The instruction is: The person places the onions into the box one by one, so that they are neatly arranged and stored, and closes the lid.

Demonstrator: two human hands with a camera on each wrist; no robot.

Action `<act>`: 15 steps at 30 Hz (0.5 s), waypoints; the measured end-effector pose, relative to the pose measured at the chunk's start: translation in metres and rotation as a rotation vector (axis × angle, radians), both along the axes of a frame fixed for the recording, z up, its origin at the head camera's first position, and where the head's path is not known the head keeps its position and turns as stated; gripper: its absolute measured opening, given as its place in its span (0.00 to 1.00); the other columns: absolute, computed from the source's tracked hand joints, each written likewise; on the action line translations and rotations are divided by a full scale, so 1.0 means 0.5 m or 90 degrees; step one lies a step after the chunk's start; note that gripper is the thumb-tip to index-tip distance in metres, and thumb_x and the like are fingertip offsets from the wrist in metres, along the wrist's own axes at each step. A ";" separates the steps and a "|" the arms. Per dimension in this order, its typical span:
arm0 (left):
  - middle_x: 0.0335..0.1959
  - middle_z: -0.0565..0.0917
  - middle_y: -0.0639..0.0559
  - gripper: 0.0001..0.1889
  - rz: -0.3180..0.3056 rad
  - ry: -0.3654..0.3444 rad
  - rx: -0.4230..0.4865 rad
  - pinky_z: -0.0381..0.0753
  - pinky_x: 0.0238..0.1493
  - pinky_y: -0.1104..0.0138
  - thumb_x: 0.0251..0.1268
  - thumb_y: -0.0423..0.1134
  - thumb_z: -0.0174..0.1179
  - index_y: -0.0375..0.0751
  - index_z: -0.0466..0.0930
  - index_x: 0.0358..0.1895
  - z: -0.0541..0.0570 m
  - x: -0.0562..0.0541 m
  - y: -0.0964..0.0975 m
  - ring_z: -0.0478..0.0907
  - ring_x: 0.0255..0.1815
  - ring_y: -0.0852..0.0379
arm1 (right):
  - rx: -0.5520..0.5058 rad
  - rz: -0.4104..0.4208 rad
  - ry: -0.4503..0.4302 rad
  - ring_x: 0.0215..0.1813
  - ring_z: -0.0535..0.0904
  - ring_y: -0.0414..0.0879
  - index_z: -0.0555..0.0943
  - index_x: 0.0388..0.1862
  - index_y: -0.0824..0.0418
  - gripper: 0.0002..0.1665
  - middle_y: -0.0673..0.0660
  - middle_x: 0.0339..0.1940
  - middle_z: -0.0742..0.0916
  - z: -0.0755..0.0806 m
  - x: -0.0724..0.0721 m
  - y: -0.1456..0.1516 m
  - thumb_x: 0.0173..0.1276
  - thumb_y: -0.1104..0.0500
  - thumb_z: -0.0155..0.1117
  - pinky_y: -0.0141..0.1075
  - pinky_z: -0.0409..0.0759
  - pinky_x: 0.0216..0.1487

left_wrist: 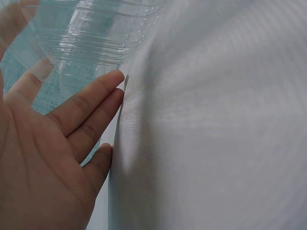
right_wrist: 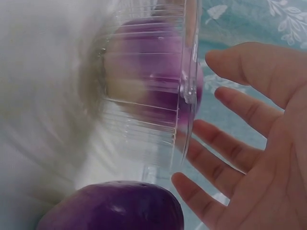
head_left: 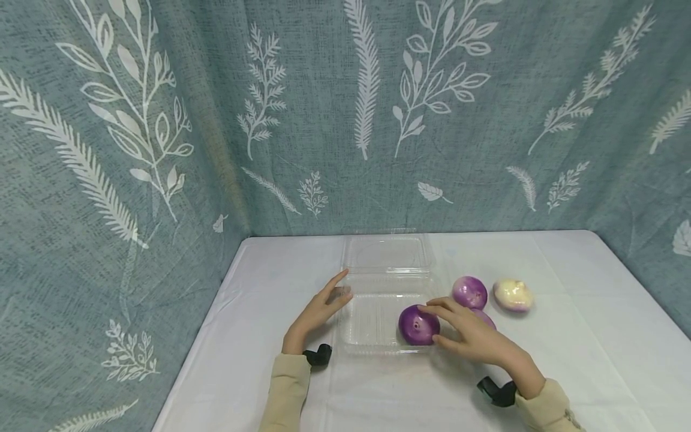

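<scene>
A clear plastic box (head_left: pixel 369 323) lies with its hinged lid (head_left: pixel 386 253) folded back. A purple turnip (head_left: pixel 418 327) sits at the box's right end; its pale underside shows through the wall in the right wrist view. My right hand (head_left: pixel 475 337) is beside that turnip, thumb and fingers spread loosely over the right rim; firm contact cannot be told. At the left wall is my left hand (head_left: pixel 320 309), with extended fingers. In the left wrist view, part of this hand (left_wrist: pixel 48 143) shows through the clear plastic (left_wrist: pixel 91 45).
Right of the box, a purple turnip (head_left: pixel 469 292) stands near a pale, purple-bottomed one (head_left: pixel 513 295). Another turnip (head_left: pixel 484 318) is partly hidden behind my right hand. A white cloth (head_left: pixel 270 270) covers the table, and a patterned curtain (head_left: pixel 324 120) hangs behind.
</scene>
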State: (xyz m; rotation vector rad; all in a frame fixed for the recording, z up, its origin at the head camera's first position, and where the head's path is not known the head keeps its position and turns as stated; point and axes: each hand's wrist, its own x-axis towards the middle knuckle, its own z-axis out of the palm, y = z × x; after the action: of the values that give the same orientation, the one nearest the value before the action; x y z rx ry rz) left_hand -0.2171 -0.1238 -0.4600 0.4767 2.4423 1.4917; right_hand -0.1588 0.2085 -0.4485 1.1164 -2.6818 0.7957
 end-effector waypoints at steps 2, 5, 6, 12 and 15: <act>0.68 0.63 0.37 0.33 0.000 0.000 0.001 0.54 0.65 0.39 0.70 0.46 0.50 0.50 0.48 0.74 0.000 0.000 0.000 0.57 0.70 0.39 | -0.005 0.003 0.005 0.59 0.74 0.51 0.72 0.62 0.58 0.31 0.56 0.58 0.76 0.000 -0.001 0.002 0.58 0.58 0.66 0.48 0.75 0.56; 0.68 0.63 0.37 0.32 -0.001 -0.003 0.003 0.54 0.65 0.39 0.70 0.46 0.50 0.51 0.48 0.74 0.000 0.000 0.000 0.57 0.70 0.39 | -0.009 0.001 0.021 0.59 0.74 0.50 0.73 0.61 0.58 0.31 0.54 0.58 0.77 0.001 -0.002 0.007 0.58 0.57 0.67 0.47 0.76 0.55; 0.68 0.63 0.37 0.32 -0.001 -0.004 0.002 0.54 0.65 0.39 0.70 0.46 0.50 0.51 0.48 0.74 0.000 0.000 0.000 0.57 0.70 0.39 | -0.009 0.001 0.028 0.59 0.74 0.49 0.73 0.61 0.58 0.30 0.53 0.58 0.77 0.001 -0.003 0.009 0.58 0.57 0.67 0.47 0.76 0.54; 0.68 0.63 0.37 0.33 -0.004 -0.002 0.000 0.54 0.65 0.39 0.70 0.45 0.50 0.49 0.47 0.74 -0.003 -0.002 -0.001 0.58 0.69 0.40 | -0.027 0.012 0.040 0.58 0.73 0.48 0.73 0.60 0.60 0.31 0.53 0.56 0.78 0.007 -0.005 0.017 0.57 0.57 0.69 0.46 0.75 0.55; 0.68 0.63 0.36 0.32 -0.002 0.004 0.005 0.55 0.64 0.38 0.70 0.44 0.50 0.48 0.48 0.74 -0.009 -0.005 -0.002 0.58 0.69 0.39 | -0.022 0.002 0.044 0.58 0.74 0.49 0.73 0.61 0.59 0.32 0.53 0.56 0.78 0.009 -0.004 0.022 0.56 0.56 0.69 0.46 0.75 0.55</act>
State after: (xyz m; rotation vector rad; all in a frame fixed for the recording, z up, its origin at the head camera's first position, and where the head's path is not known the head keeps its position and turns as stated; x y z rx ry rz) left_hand -0.2197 -0.1246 -0.4644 0.4858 2.4404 1.5013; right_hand -0.1609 0.2194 -0.4438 1.1196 -2.6017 0.7856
